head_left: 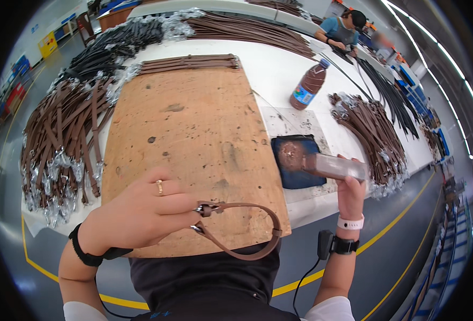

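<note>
My left hand [151,211] is closed on the metal-fitted ends of a brown strap [275,219]. The strap bends into a loop to the right, over the near edge of a wooden board [194,123]. In my right hand [350,187] is a clear, box-shaped container [335,167] with brown inside, lying nearly level. Its brown-stained end, blurred, points left over a dark blue cloth pad [303,181]. Whether that end touches the pad I cannot tell. A brown patch marks the pad there.
Brown straps [60,123] with plastic-wrapped fittings pile up left of the board; others [373,128] lie at right. Several straps [188,63] rest along the board's far edge. A bottle of brown liquid [308,85] stands beyond the pad. At far right, a person [343,32] works with black straps.
</note>
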{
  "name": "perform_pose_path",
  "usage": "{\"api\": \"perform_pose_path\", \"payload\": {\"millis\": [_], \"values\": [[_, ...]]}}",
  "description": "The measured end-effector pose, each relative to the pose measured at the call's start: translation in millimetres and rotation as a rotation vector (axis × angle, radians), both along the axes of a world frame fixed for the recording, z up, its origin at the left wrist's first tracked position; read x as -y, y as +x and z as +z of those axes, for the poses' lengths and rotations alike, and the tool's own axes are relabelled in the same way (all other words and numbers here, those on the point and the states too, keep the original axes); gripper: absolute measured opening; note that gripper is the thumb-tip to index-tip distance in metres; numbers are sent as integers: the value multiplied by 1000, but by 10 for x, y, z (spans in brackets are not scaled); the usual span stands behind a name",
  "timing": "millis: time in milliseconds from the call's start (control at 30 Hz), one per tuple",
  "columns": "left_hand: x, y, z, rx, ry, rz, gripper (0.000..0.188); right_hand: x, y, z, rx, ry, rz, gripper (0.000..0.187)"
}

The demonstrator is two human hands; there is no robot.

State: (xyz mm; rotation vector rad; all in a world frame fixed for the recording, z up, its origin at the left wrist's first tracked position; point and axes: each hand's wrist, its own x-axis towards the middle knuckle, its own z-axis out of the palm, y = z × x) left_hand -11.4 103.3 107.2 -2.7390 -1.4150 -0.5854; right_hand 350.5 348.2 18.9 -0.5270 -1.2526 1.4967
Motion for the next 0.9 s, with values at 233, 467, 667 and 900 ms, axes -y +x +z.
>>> {"api": "perform_pose_path", "payload": {"millis": [233, 467, 667, 900], "values": [[-18, -22, -18, 14, 15, 39, 23, -416, 90, -328, 91, -98, -103, 45], [-81, -12, -1, 42, 10, 29, 22, -583, -67, -414, 102, -129, -56, 47], [21, -34, 1, 31, 31, 70, 23, -635, -55, -429, 603, 100, -273, 68], [-25, 23, 3, 25, 33, 111, 16, -528, 98, -456, 1123, 630, -598, 65]]}}
